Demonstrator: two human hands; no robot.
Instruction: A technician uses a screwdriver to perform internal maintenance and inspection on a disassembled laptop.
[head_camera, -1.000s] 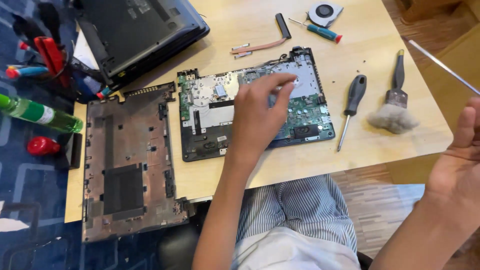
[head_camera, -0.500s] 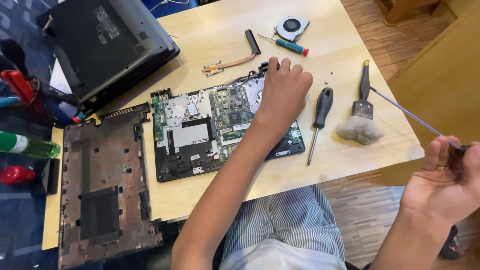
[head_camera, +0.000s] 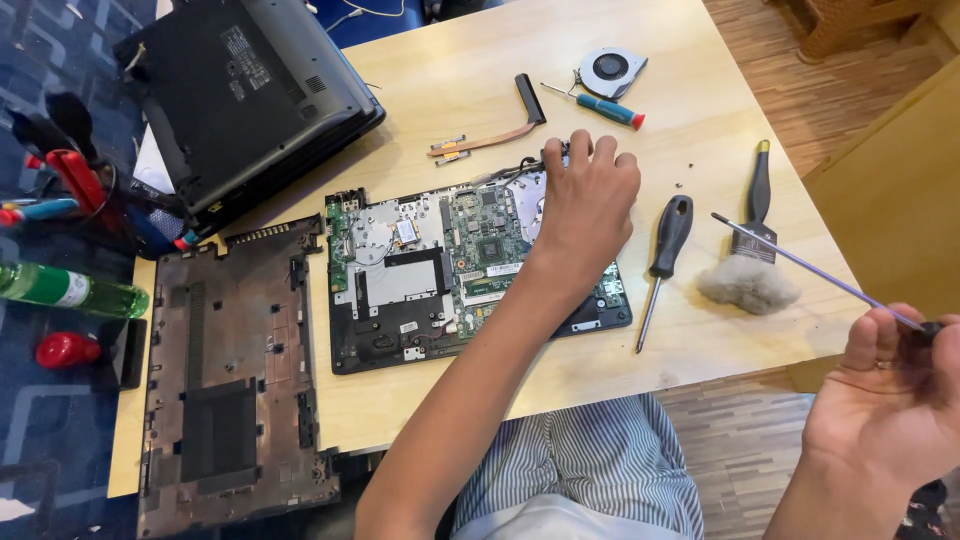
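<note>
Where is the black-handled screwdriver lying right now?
In the head view, the black-handled screwdriver lies on the wooden table, right of the open laptop board, left of the dusty brush.

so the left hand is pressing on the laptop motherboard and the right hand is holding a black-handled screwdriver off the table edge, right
Not quite. The left hand does rest on the laptop motherboard, but the right hand holds a thin metal rod. The head view shows the black-handled screwdriver lying untouched on the table.
</note>
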